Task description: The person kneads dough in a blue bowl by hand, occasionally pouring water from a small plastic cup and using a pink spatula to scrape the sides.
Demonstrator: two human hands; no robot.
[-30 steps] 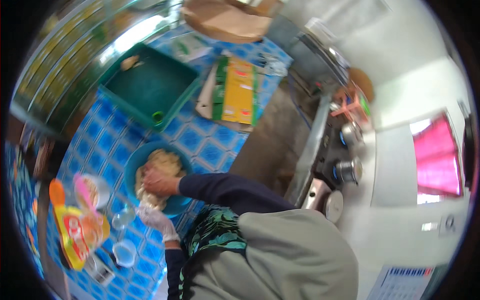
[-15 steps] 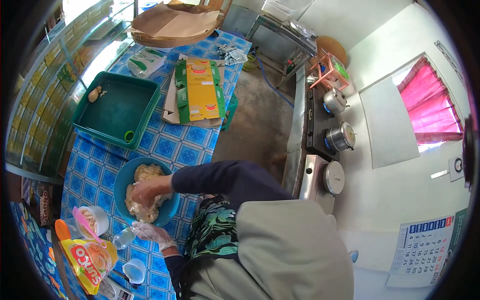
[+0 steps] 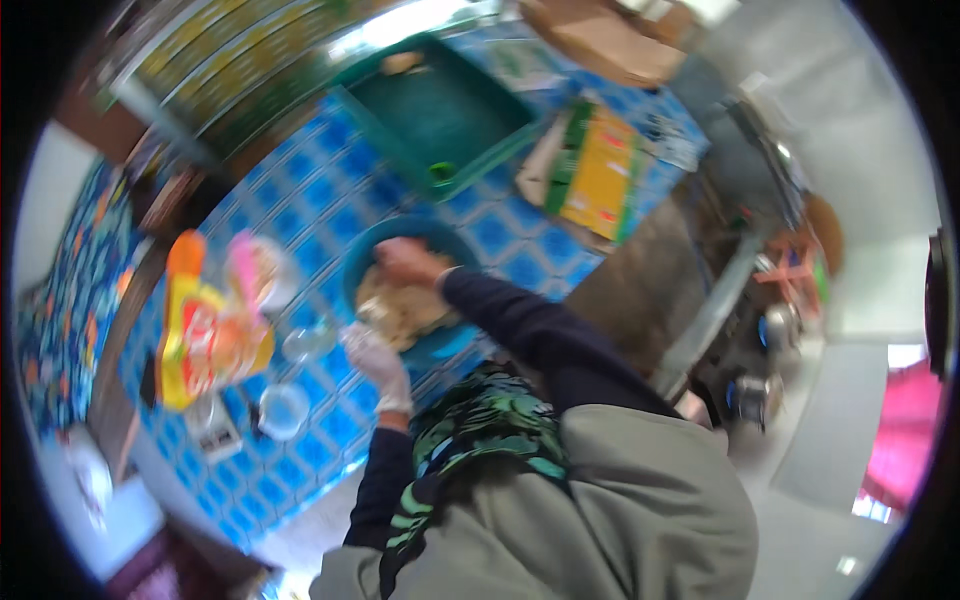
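Observation:
A round blue basin (image 3: 357,262) stands on the table and holds pale, soft dough (image 3: 405,305). Inside it, my bare right hand (image 3: 410,262) presses down with bent fingers into the dough. My left hand (image 3: 377,362), in a thin clear glove, is at the basin's near left rim. Blur smears its fingers, so its grip is unclear. Close to those fingertips is a small clear container (image 3: 309,340). To its left are a white tub (image 3: 278,272) with a pink spoon (image 3: 243,268) and a yellow packet (image 3: 205,345) with an orange utensil (image 3: 186,255) beside it.
Beyond the basin sits a green tray (image 3: 430,120) with a pale lump inside. Flattened yellow-green cardboard (image 3: 603,170) lies right of it. A whitish cup (image 3: 284,411) and a small scale (image 3: 212,430) are near left. Pots (image 3: 752,398) stand on a stove at right.
The view has swung round and blurred, so the table appears turned. My right hand stays in the dough, now at the basin's far side; my left hand remains by the rim.

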